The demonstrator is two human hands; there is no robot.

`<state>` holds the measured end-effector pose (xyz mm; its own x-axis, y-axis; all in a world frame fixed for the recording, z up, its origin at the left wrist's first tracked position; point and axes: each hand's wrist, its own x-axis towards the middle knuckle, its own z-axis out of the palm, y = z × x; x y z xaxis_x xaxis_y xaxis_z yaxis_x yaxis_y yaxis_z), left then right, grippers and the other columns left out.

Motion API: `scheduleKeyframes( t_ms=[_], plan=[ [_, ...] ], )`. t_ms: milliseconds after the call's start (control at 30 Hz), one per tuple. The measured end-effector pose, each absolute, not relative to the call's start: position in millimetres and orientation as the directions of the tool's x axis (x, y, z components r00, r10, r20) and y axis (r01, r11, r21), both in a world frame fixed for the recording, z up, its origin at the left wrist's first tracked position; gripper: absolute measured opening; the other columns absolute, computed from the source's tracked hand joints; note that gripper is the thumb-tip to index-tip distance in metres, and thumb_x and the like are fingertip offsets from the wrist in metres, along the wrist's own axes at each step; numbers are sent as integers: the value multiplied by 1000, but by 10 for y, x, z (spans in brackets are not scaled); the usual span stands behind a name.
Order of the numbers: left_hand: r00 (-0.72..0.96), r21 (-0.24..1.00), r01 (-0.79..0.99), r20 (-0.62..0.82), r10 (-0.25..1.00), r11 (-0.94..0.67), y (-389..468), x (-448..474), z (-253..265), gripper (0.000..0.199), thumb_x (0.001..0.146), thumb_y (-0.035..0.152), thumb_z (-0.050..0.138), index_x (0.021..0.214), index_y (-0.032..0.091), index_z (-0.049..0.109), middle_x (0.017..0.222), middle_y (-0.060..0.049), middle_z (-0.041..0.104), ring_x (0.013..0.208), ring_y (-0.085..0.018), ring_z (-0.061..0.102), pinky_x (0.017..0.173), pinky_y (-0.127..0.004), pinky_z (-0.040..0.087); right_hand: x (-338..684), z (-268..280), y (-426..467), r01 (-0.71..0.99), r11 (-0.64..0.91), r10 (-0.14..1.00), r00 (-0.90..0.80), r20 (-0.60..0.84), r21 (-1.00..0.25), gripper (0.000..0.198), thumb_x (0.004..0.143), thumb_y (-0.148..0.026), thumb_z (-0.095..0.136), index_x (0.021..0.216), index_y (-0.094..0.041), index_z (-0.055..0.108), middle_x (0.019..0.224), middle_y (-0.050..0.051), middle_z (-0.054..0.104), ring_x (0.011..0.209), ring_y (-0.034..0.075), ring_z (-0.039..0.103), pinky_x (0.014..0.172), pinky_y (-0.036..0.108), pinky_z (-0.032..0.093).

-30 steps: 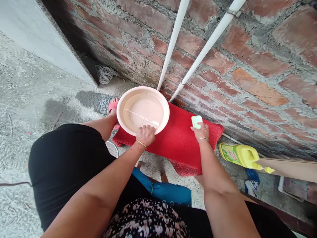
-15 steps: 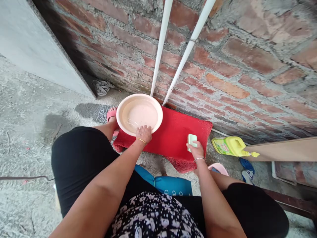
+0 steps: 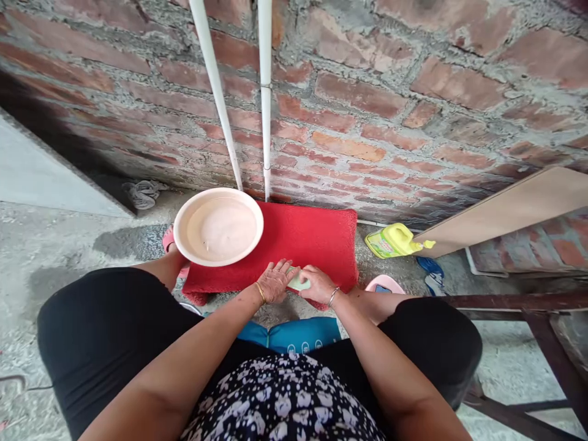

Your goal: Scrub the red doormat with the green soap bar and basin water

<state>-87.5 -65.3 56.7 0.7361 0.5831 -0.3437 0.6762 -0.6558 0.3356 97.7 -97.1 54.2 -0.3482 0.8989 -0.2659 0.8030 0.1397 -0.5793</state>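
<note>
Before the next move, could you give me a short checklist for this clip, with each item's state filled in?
1. Brush held: ok. The right hand grips the light green brush.
2. Left hand clear of the brush: not ok. The left hand is spread open, its fingertips right by the brush.
3. Bristles against the red cloth: cannot tell. Their side is hidden.
4. Basin out of the hands' way: ok. The basin sits at the cloth's left end, with neither hand on it.
5. Bottle off the cloth: ok. The yellow bottle is beyond its right end.
</note>
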Motion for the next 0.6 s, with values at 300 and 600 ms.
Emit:
scheduleKeyframes(
  t_ms=[300, 600],
  plan=[
    [654, 273, 752, -420, 629, -600, -594, -738, 469, 76, 75, 42, 55, 142, 18, 28, 127, -16, 49, 117, -31, 45, 96, -44, 35, 933, 281, -825, 726, 97, 881, -381, -280, -681, 40, 47, -23, 83, 78, -21, 58, 92, -1, 52, 83, 14, 49, 73, 26, 38],
    [191, 73, 981, -268, 944, -178, -295, -852, 192, 58, 78, 43, 50, 126, 11, 44, 112, -17, 51, 103, -29, 51, 80, -39, 45, 1539, -144, -583, 622, -420, 908, 287, -306, -661, 16, 75, -30, 66, 87, -22, 60, 92, 0, 55, 81, 12, 52, 78, 25, 39]
  ],
)
